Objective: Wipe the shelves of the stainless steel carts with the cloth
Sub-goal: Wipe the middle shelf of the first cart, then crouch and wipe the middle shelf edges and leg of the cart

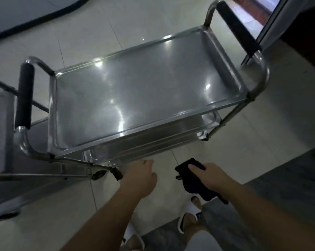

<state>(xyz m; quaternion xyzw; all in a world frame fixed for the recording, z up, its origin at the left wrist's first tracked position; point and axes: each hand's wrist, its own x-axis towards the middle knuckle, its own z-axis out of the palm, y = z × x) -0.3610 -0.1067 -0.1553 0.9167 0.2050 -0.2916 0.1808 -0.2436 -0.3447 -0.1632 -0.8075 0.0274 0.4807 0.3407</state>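
A stainless steel cart (pixel 250 96) stands in front of me, its bare top shelf (pixel 144 91) shining with reflections. A lower shelf (pixel 153 144) shows under the near rim. Black-padded handles sit at the left (pixel 24 98) and right (pixel 238 28) ends. My right hand (pixel 209 176) grips a dark cloth (pixel 192 185) in the air just short of the cart's near edge. My left hand (pixel 144 176) hovers beside it with fingers loosely curled, holding nothing, close to the cart's near corner.
A second steel cart (pixel 12 178) stands at the left, touching or almost touching the first. A castor (pixel 116 173) sits near my left hand. My feet in white slippers (pixel 192 212) are below. A dark mat lies far left; a door frame (pixel 272 24) is at the upper right.
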